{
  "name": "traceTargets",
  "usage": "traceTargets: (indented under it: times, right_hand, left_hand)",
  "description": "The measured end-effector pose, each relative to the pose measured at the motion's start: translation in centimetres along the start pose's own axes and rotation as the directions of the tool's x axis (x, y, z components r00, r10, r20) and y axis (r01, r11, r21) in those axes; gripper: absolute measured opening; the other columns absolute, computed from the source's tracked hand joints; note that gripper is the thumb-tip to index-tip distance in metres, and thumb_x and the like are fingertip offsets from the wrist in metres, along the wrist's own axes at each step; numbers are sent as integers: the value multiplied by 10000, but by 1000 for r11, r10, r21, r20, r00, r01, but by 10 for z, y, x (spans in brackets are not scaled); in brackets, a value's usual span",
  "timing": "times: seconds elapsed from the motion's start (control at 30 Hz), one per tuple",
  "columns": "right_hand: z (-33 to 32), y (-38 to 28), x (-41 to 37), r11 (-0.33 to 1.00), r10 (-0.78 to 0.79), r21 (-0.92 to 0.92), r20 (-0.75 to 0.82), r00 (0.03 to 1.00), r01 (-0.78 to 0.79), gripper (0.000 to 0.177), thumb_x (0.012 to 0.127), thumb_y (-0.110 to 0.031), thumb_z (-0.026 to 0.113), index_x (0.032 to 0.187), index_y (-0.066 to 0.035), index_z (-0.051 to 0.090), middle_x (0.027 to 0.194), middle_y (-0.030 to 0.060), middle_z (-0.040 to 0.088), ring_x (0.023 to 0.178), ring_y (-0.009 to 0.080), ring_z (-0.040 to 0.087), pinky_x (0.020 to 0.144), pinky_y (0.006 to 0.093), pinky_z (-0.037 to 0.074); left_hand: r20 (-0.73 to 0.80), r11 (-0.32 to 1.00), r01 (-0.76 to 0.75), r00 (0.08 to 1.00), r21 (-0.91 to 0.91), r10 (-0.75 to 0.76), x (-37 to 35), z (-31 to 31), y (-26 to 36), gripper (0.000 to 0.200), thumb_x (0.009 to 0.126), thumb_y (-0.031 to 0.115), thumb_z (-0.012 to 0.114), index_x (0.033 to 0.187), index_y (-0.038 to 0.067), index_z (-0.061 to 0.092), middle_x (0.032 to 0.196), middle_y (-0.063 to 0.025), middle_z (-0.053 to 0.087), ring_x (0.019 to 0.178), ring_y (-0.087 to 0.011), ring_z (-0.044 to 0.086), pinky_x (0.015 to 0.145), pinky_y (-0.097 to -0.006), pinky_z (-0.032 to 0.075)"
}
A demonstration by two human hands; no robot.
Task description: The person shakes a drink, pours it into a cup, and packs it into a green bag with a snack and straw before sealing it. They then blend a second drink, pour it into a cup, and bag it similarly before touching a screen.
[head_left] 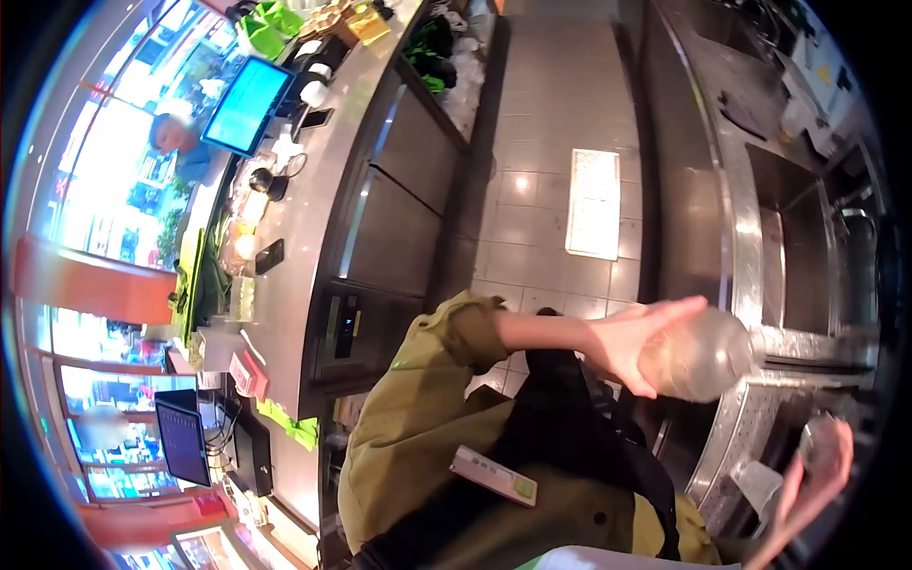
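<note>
My left hand [635, 344] reaches across to the right, fingers and thumb wrapped around a translucent shaker-like container [705, 355]. The container is tilted on its side, its narrower end pointing toward the metal counter [747, 228] on the right. Lower down at the far right, my right hand [819, 480] grips a small, round, shiny cap-like piece [815, 443]; I cannot tell exactly what it is. Just left of that hand, a clear plastic container [757, 486] rests in the counter's drain area. An olive sleeve covers my left upper arm.
A metal sink [796, 256] is set into the right counter. Across the aisle, the left counter [294, 275] carries a lit monitor [249, 104], a phone [271, 256] and a dark tablet [182, 439]. A person [180, 142] is beyond it. A white mat [594, 204] lies on the tiled floor.
</note>
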State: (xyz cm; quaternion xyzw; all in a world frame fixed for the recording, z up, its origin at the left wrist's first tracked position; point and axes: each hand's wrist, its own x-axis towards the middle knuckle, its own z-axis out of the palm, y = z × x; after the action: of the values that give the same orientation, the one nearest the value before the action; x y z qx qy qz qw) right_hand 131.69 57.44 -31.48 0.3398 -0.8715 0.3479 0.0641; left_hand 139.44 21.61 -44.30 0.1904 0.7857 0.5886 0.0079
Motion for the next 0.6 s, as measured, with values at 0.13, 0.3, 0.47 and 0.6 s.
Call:
traceTargets:
  times: [0.13,0.3,0.47,0.6]
  right_hand:
    - [116,111,-54,883,460,281,-347,818,-377,632,722,27,574,1299,-22,321,1096,115,481,1007,193,492,889,322,410]
    - [189,178,-70,831,556,341,-557,617,-440,525,770,-46,549,1257,30,372,1151,163,491,1049,253,487,889,331,408]
    - [218,254,-115,857,443,159,-712,544,-490,477,792,-100,542,1232,53,437,1181,209,506,1132,303,449,976,393,337]
    - [109,145,-112,877,462,147,-520,718,-458,386,829,-130,559,1161,58,505,1024,158,594,992,214,547,902,328,399]
  left_hand:
    - [-141,960,27,988,-279,-69,-12,51,-6,1297,502,340,838,1394,-12,-34,1453,-206,84,1355,-293,104,1093,-363,141]
    - [-312,952,-16,946,-306,-84,10,90,17,1254,457,332,880,1333,34,33,1327,-181,246,1218,-267,328,1008,-430,307]
    - [-178,961,-101,983,-259,55,42,127,33,1164,468,284,881,1270,77,63,1278,-180,291,1180,-268,374,986,-426,335]
    - [-63,974,-125,991,-188,115,78,157,36,1171,454,309,878,1286,47,97,1287,-168,272,1206,-271,332,1004,-430,306]
